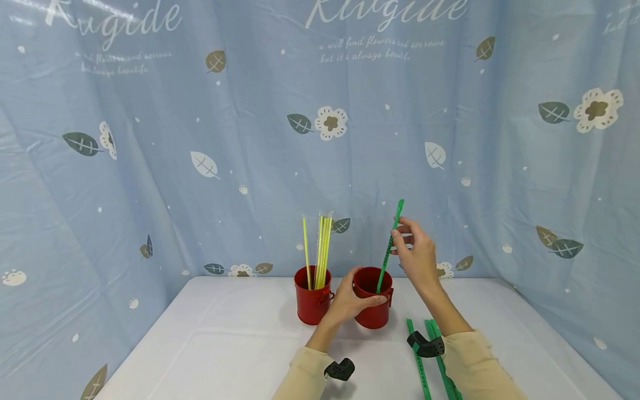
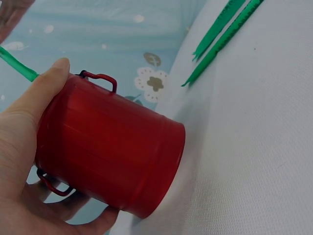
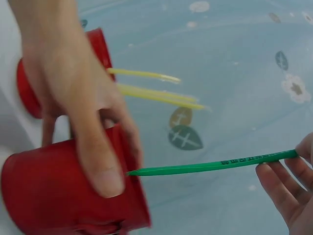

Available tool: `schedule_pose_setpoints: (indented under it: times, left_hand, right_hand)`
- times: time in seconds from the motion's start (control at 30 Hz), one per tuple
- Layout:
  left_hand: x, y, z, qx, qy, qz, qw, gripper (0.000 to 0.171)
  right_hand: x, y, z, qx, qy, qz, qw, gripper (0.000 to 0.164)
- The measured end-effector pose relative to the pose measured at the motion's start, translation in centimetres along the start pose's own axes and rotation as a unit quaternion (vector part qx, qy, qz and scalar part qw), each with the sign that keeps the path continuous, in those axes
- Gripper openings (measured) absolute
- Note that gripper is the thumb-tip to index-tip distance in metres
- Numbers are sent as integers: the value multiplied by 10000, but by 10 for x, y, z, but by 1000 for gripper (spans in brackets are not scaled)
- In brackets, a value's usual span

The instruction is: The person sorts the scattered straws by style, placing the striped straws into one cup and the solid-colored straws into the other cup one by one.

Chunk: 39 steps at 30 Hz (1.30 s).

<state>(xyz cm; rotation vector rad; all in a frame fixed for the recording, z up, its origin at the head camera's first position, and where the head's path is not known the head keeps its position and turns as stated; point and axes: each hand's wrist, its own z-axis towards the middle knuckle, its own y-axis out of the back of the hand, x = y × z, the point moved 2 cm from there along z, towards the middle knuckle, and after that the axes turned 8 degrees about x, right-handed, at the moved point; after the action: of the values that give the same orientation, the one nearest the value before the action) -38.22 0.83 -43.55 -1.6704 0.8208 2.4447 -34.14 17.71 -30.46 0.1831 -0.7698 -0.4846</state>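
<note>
My left hand [image 1: 346, 303] grips the right-hand red bucket [image 1: 372, 318] round its rim, with the thumb along the near side. In the left wrist view the same bucket [image 2: 112, 147] is held tilted close to the table, its two small side handles showing. Between thumb and fingers, my right hand [image 1: 419, 253] pinches a slim green wrapped straw [image 1: 387, 253] near its upper part. This straw leans upright, its lower end inside the bucket's mouth. Dark print runs along the green straw [image 3: 195, 168] in the right wrist view.
Left of the held bucket stands another red bucket [image 1: 312, 308] with several yellow straws [image 1: 324, 250] in clear wrappers. More green wrapped straws [image 1: 421, 366] lie on the white table [image 1: 225, 344] beside and under my right forearm. A blue printed curtain [image 1: 260, 166] hangs behind the table.
</note>
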Motion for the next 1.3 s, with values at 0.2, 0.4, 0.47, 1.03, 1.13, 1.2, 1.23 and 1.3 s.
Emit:
schedule_pose_setpoints:
  times: [0.2, 0.4, 0.47, 1.03, 1.13, 1.2, 1.23, 1.3]
  left_hand:
    - [0, -1, 0, -23, 1, 37, 10000, 89]
    - [0, -1, 0, -17, -47, 84, 10000, 89]
    - [-1, -1, 0, -8, -55, 72, 10000, 90]
    - [1, 0, 1, 26, -78, 32, 10000, 90]
    - [1, 0, 0, 19, -78, 43, 10000, 89]
    - [1, 0, 0, 13, -74, 37, 10000, 89]
    - [1, 0, 0, 12, -74, 38, 10000, 90]
    - [1, 0, 0, 11, -67, 47, 10000, 92]
  right_hand:
    - [-18, -15, -14, 241, -198, -84, 9995, 35]
    - [-30, -25, -28, 411, -373, -175, 9983, 34]
    - [-33, -28, -30, 449, -415, -195, 9979, 34]
    - [-43, -34, -40, 551, -498, -396, 9965, 36]
    - [-44, -33, -40, 556, -491, -460, 9962, 37]
    - [-45, -32, -40, 554, -492, -435, 9963, 37]
    - [-45, -32, -40, 551, -485, -414, 9964, 37]
    - [-45, -31, -40, 555, -470, -363, 9967, 37]
